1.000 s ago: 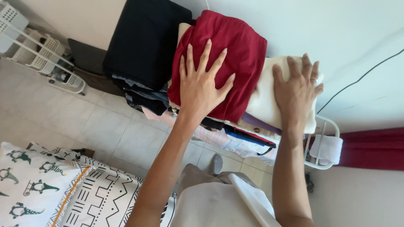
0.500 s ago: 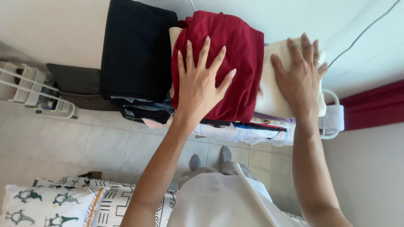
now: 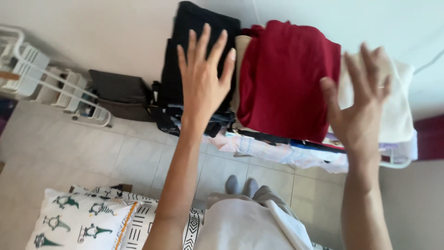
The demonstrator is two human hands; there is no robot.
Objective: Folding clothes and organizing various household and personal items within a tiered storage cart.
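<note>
Both hands are spread and empty: the left hand (image 3: pixel 203 74) is over the black folded stack (image 3: pixel 185 41), just left of the red garment (image 3: pixel 289 76), and the right hand (image 3: pixel 358 109) is at its right edge, over the cream garment (image 3: pixel 400 109).

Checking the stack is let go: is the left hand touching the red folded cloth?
Apart. The head view shows the left hand spread open over the black folded pile, beside the red folded cloth, not on it.
</note>
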